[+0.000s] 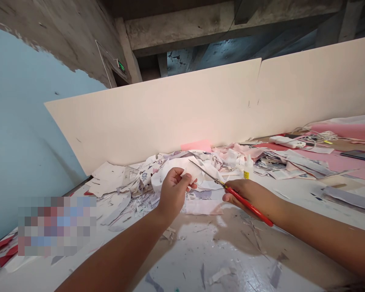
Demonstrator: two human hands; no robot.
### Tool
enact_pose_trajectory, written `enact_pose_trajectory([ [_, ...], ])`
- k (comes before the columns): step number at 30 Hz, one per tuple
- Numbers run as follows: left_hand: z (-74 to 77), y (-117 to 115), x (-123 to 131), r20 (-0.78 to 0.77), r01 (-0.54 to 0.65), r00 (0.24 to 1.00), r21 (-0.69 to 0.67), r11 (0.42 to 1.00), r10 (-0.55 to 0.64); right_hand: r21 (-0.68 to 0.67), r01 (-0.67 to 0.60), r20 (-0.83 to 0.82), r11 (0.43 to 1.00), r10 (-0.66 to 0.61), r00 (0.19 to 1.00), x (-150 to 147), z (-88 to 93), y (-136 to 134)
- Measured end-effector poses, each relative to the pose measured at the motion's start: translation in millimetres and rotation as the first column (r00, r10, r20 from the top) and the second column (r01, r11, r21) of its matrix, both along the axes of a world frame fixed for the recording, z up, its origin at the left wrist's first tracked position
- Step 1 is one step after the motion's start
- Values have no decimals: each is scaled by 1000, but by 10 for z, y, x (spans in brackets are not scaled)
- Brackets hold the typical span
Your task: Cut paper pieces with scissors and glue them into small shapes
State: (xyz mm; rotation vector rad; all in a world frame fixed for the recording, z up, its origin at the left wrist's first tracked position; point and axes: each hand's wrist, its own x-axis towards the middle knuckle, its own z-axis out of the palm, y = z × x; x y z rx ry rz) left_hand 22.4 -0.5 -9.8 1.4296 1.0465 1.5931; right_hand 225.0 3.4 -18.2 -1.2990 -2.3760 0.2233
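Note:
Between the thumb and fingers of my left hand (174, 190) is a small white piece of paper or cloth (192, 171); its exact material I cannot tell. My right hand (246, 196) grips a pair of scissors (245, 202) with red handles. Their dark blades point up and left, the tips close to the white piece; whether they touch it is unclear. A pale pink strip (203, 207) lies on the white table (182, 259) just below my hands. Behind them is a heap of crumpled white and patterned scraps (149, 174).
A small bottle with a yellow label (247, 168) stands behind my right hand. At the right are a white power strip (287, 141) with cables, a dark phone-like slab (360, 155) and pink sheets (340, 162). A pale partition board (170, 117) borders the back. Small offcuts litter the tabletop.

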Motion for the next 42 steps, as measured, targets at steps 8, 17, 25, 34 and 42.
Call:
enact_pose_trajectory([
  [8, 7, -2, -6, -3, -3, 1000, -20, 1000, 3, -16, 18, 12, 1000, -17, 1000, -5, 1, 6],
  [17, -4, 11, -5, 5, -1, 1000, -13, 1000, 1, 1, 23, 26, 1000, -23, 999, -9, 19, -8],
  [25, 6, 2, -14, 12, -6, 1000, -21, 1000, 6, 12, 22, 29, 1000, -22, 999, -3, 36, -19],
  [34, 23, -8, -14, 52, 22, 998, -29, 999, -21, -9, 15, 8, 1000, -15, 1000, 5, 32, -9],
  [42, 46, -21, -16, 75, 17, 997, -32, 999, -14, -37, -63, -75, 997, 60, 995, 26, 11, 7],
])
